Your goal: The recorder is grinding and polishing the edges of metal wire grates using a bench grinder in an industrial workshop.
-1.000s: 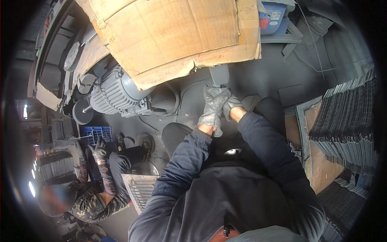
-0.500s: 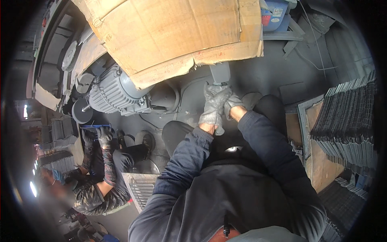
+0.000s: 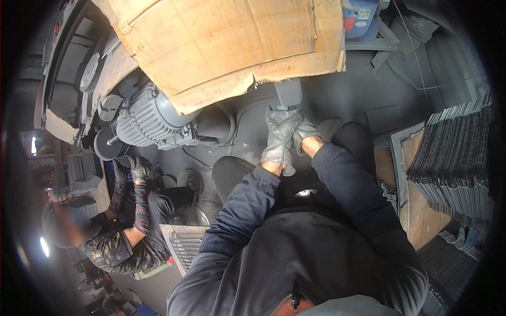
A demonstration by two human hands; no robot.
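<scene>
Both my hands wear grey, dusty work gloves and are pressed together in front of my knees. My left hand [image 3: 279, 134] is closed, its fingers reaching forward to the lower end of a grey metal bar [image 3: 288, 94] that comes out from under a cardboard sheet [image 3: 226, 45]. Against its right side lies my right hand [image 3: 306, 130], also closed. Whatever the two hands grip is hidden by the gloves, and I cannot tell whether they touch the bar or only sit just below it.
A finned grey motor [image 3: 145, 118] stands left of my hands. At the right, thin dark plates [image 3: 448, 150] are stacked by a wooden board [image 3: 421, 210]. A blue container [image 3: 361, 21] is at the far right. A co-worker [image 3: 124, 239] sits at the left beside a wire rack [image 3: 184, 247].
My hands stay almost in place. At the left, the co-worker's head and gloved hands have shifted, and the blue strip by those hands no longer shows as before.
</scene>
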